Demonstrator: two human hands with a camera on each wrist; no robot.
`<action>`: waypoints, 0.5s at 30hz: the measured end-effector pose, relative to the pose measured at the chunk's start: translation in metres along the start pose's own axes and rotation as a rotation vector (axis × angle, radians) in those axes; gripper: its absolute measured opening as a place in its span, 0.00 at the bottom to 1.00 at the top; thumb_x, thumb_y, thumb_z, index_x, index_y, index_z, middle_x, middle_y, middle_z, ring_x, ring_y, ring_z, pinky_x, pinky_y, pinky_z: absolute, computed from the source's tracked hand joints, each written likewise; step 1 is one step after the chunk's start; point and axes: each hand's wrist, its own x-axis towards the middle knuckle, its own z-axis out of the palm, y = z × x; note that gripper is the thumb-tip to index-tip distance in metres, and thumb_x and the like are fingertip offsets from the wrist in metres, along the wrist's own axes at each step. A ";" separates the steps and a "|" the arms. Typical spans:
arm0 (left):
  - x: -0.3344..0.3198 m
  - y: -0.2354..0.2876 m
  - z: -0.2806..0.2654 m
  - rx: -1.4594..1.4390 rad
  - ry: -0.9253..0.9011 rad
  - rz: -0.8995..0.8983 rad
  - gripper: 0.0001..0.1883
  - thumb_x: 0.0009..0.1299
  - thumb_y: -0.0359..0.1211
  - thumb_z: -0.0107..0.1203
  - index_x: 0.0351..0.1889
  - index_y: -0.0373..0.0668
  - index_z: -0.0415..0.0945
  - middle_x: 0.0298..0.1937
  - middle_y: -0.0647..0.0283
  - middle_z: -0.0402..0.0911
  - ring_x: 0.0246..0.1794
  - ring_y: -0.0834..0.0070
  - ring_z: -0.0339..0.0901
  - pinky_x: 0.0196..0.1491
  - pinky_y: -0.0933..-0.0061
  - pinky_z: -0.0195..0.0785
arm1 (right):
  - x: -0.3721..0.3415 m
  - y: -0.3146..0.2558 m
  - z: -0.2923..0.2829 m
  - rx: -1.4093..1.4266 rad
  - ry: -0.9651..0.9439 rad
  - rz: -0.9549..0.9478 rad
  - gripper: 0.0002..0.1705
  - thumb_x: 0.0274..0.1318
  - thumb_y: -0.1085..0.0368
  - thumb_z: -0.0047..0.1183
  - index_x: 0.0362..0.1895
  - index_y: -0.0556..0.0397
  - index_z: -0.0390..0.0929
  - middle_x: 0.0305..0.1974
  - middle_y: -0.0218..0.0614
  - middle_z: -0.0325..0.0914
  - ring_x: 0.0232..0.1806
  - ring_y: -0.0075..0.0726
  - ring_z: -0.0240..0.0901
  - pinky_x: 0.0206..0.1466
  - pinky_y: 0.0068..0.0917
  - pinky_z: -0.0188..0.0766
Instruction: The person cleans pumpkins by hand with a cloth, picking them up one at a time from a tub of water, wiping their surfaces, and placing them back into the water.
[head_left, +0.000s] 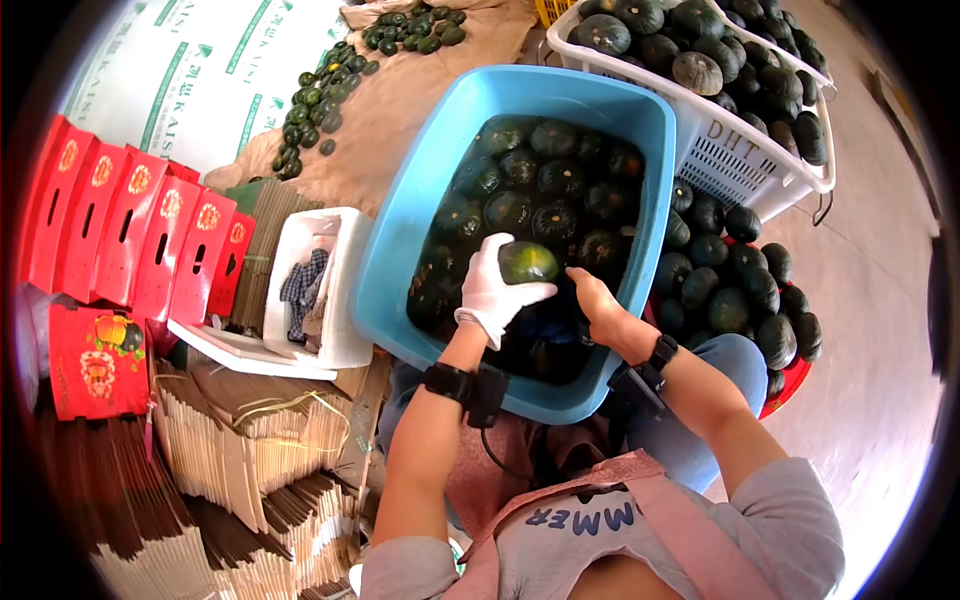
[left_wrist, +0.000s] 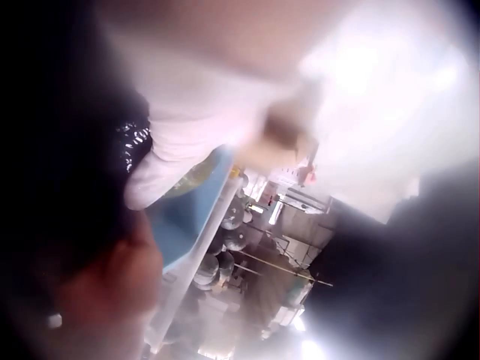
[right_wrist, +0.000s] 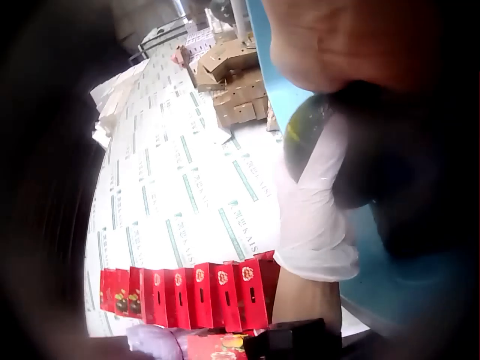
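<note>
Over the water in a blue tub (head_left: 395,240), my left hand (head_left: 492,290), in a white glove, grips a small green squash (head_left: 529,263) with a yellowish patch. The fingers curl round its left side and the thumb lies beneath it. My bare right hand (head_left: 612,318) is just right of the squash, thumb uppermost. A dark, cloth-like thing (right_wrist: 375,169) hangs under the right fingers, next to the glove; its exact kind I cannot tell. Several dark green squashes (head_left: 556,222) lie in the tub's water. In the left wrist view the glove (left_wrist: 176,142) is blurred and hides most of the squash.
White crates (head_left: 740,160) heaped with squashes stand at the back right, and more squashes (head_left: 728,310) fill a red basin beside the tub. On the left are a foam box (head_left: 345,300), red cartons (head_left: 130,220) and stacked flat cardboard (head_left: 210,430). Small squashes (head_left: 310,110) lie on brown sheeting behind.
</note>
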 end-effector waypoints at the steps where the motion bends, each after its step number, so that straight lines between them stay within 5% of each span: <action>1: 0.002 -0.015 0.005 -0.323 -0.022 -0.179 0.42 0.44 0.38 0.77 0.57 0.47 0.66 0.52 0.57 0.74 0.51 0.61 0.75 0.54 0.62 0.70 | 0.006 0.008 -0.006 -0.101 -0.009 -0.126 0.25 0.67 0.51 0.36 0.54 0.56 0.75 0.46 0.39 0.79 0.47 0.37 0.76 0.53 0.36 0.71; 2: 0.002 -0.025 0.007 -0.645 -0.045 -0.354 0.40 0.46 0.38 0.77 0.57 0.46 0.67 0.53 0.59 0.75 0.50 0.64 0.75 0.53 0.63 0.70 | 0.008 0.003 -0.014 -0.110 -0.017 -0.122 0.25 0.67 0.51 0.36 0.54 0.56 0.75 0.46 0.39 0.79 0.47 0.37 0.76 0.53 0.36 0.71; 3: -0.002 -0.001 -0.010 -0.964 -0.079 -0.712 0.37 0.51 0.33 0.73 0.58 0.46 0.65 0.54 0.61 0.74 0.50 0.66 0.76 0.53 0.65 0.71 | 0.009 -0.006 -0.022 -0.084 -0.125 -0.071 0.25 0.66 0.51 0.40 0.54 0.56 0.75 0.46 0.39 0.79 0.46 0.35 0.76 0.53 0.34 0.71; 4: 0.001 -0.002 -0.017 -1.063 -0.058 -0.717 0.36 0.53 0.30 0.71 0.59 0.46 0.64 0.55 0.61 0.74 0.50 0.67 0.76 0.53 0.67 0.71 | 0.008 -0.011 -0.026 -0.053 -0.232 -0.022 0.25 0.64 0.50 0.44 0.54 0.56 0.75 0.46 0.38 0.79 0.46 0.34 0.76 0.53 0.33 0.70; 5: 0.004 -0.002 -0.025 -1.161 -0.038 -0.722 0.35 0.56 0.27 0.69 0.60 0.46 0.63 0.55 0.61 0.74 0.49 0.68 0.76 0.53 0.69 0.72 | -0.017 -0.020 -0.017 -0.202 -0.088 -0.249 0.24 0.60 0.54 0.52 0.55 0.56 0.73 0.47 0.37 0.79 0.46 0.33 0.75 0.55 0.33 0.69; 7: 0.019 -0.013 -0.049 -0.798 0.030 -0.199 0.40 0.56 0.26 0.69 0.65 0.47 0.60 0.56 0.60 0.74 0.53 0.68 0.74 0.55 0.67 0.71 | 0.006 -0.003 -0.033 -0.228 -0.120 -0.361 0.22 0.60 0.60 0.53 0.56 0.56 0.72 0.49 0.35 0.77 0.48 0.33 0.74 0.53 0.30 0.70; 9: 0.076 -0.052 -0.079 -0.259 0.427 0.285 0.36 0.60 0.38 0.64 0.66 0.47 0.60 0.54 0.58 0.73 0.53 0.67 0.72 0.55 0.65 0.70 | 0.029 0.009 -0.038 -0.248 -0.043 -0.469 0.21 0.58 0.70 0.54 0.56 0.57 0.70 0.47 0.33 0.76 0.48 0.32 0.73 0.51 0.27 0.71; 11: 0.121 -0.059 -0.108 -0.756 0.711 0.018 0.29 0.66 0.50 0.59 0.58 0.46 0.66 0.49 0.58 0.75 0.47 0.67 0.73 0.52 0.64 0.70 | 0.049 0.010 -0.038 -0.202 0.010 -0.421 0.21 0.59 0.70 0.53 0.57 0.57 0.69 0.47 0.33 0.76 0.47 0.31 0.73 0.50 0.28 0.71; 12: 0.140 -0.049 -0.129 -1.367 0.562 -0.390 0.24 0.67 0.49 0.58 0.54 0.46 0.68 0.44 0.60 0.76 0.43 0.69 0.74 0.48 0.64 0.71 | 0.058 0.002 -0.038 -0.162 0.051 -0.380 0.21 0.60 0.69 0.52 0.57 0.57 0.68 0.47 0.33 0.76 0.46 0.31 0.73 0.49 0.28 0.71; 13: 0.159 -0.097 -0.130 -1.229 0.100 -0.193 0.13 0.68 0.50 0.53 0.38 0.53 0.74 0.22 0.71 0.72 0.17 0.79 0.67 0.20 0.75 0.62 | 0.063 -0.006 -0.035 -0.171 0.058 -0.397 0.21 0.60 0.69 0.52 0.57 0.57 0.68 0.47 0.33 0.76 0.46 0.31 0.73 0.49 0.28 0.71; 14: 0.151 -0.081 -0.110 -0.640 0.200 -0.325 0.13 0.65 0.42 0.61 0.37 0.48 0.70 0.29 0.68 0.73 0.30 0.77 0.70 0.35 0.72 0.64 | 0.069 -0.015 -0.028 -0.286 0.075 -0.388 0.21 0.60 0.68 0.51 0.57 0.56 0.68 0.46 0.34 0.75 0.46 0.32 0.72 0.49 0.30 0.71; 15: 0.152 -0.100 -0.096 -0.316 0.008 -0.143 0.16 0.61 0.46 0.63 0.37 0.45 0.77 0.28 0.71 0.75 0.25 0.80 0.71 0.29 0.75 0.66 | 0.076 -0.024 -0.019 -0.394 0.094 -0.378 0.21 0.60 0.67 0.51 0.58 0.56 0.68 0.46 0.36 0.75 0.46 0.32 0.72 0.50 0.32 0.71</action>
